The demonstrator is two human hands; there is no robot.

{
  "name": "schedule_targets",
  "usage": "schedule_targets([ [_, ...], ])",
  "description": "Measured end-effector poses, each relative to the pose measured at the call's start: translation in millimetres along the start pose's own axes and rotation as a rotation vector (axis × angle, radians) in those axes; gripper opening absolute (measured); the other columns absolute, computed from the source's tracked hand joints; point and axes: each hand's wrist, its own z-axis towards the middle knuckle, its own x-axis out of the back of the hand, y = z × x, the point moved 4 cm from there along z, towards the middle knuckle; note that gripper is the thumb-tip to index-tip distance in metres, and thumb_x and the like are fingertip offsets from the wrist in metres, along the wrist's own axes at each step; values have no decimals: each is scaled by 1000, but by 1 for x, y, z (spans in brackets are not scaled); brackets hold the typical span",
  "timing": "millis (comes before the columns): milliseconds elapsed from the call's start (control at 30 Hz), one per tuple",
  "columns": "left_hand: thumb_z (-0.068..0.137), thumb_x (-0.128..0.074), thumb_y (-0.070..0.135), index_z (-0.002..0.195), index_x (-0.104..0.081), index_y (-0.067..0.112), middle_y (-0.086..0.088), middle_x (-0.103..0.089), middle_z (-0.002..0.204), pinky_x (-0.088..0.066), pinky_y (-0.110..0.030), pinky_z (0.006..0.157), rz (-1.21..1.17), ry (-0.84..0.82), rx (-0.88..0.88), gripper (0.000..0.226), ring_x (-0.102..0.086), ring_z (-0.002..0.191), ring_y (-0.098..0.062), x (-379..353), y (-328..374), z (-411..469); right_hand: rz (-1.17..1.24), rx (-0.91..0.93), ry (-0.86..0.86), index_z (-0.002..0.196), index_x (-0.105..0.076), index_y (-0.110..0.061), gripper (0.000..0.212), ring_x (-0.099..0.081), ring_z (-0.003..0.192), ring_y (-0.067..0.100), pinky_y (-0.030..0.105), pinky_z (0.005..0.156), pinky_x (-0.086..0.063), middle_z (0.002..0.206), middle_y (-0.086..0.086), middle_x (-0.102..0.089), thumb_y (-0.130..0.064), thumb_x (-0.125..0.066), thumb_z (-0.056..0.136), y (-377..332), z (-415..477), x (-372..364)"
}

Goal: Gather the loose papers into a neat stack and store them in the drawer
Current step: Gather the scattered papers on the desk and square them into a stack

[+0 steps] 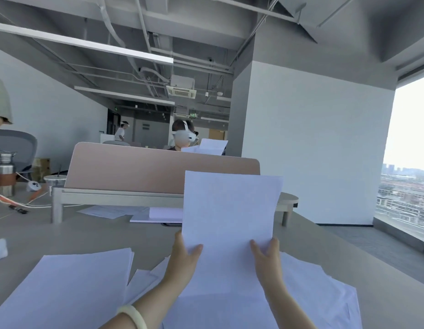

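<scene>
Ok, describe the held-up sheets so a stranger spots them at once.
Start at the grey desk with the pink divider screen along its back. In front of that screen, right of centre, a sheaf of white sheets stands upright, its lower edge held by the left hand and right hand. The other papers on the desk lie flat.

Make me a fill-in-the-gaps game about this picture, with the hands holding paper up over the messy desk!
1. The paper held up by the left hand and the right hand is ___ in colour.
2. The pale bracelet sits on the ___ wrist.
3. The window with the city view is on the ___ side of the picture.

Missing words: white; left; right.
</scene>
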Motion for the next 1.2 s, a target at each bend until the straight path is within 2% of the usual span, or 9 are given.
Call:
schedule_targets([
  [167,96,-38,7,115,-38,24,4,-55,111,-37,-26,85,140,-40,-26,25,-52,101,-17,9,10,3,14,26,14,77,-33,-14,23,-27,63,19,29,55,-24,72,4,-32,-8,-41,97,-9,2,-5],
  [333,95,-35,9,108,-40,24,-3,-53,94,-37,-29,72,217,32,-16,20,-48,80,-20,58,32,19,-11,106,-107,71,-33,-24,32,-31,57,16,27,51,-25,65,-2,-35,-8,-41,98,-38,-2,-40],
  [467,90,-36,6,107,-40,27,4,-53,87,-37,-27,60,253,127,93,27,-49,70,-18,124,35,22,-109,108,-278,94,-51,-12,9,-52,70,22,28,57,-36,80,0,-56,-9,-43,95,-44,-7,-90],
  [567,90,-36,2,108,-40,23,4,-54,89,-36,-26,57,330,165,182,28,-50,72,-18,172,22,14,-120,70,-409,104,-61,-5,20,-65,90,31,31,68,-47,99,10,-69,-7,-47,90,-36,-20,-134],
  [700,88,-38,4,109,-47,19,-5,-54,96,-33,-26,59,473,242,316,27,-48,75,-22,233,-3,-4,-96,39,-608,90,-66,-4,19,-63,77,25,30,66,-45,86,9,-68,-5,-49,85,-27,-49,-188],
  [867,85,-43,8,102,-49,23,-10,-59,103,-37,-29,69,595,292,433,23,-58,88,-31,287,-30,-23,-127,-31,-807,99,-64,-8,18,-60,66,17,14,52,-46,85,5,-67,-10,-51,86,-19,-73,-232],
  [967,82,-42,3,86,-48,18,-11,-53,88,-32,-28,68,684,281,462,16,-48,74,-26,304,-46,-33,-191,-104,-942,113,-50,-18,24,-55,58,13,18,48,-46,78,3,-58,-11,-54,90,-10,-81,-247],
  [1100,82,-47,6,95,-45,12,-12,-52,108,-40,-29,71,914,238,541,13,-54,93,-30,313,-58,-46,-305,-24,-826,130,-44,-13,41,-55,73,22,27,64,-42,89,6,-59,-16,-56,90,0,-68,-244],
  [1200,84,-56,14,133,-40,13,-12,-36,137,-41,-35,98,1145,205,553,51,-40,126,-32,305,-51,-49,-492,123,-777,135,-45,-11,45,-52,111,26,30,85,-43,123,6,-56,-27,-52,94,4,-59,-228],
])
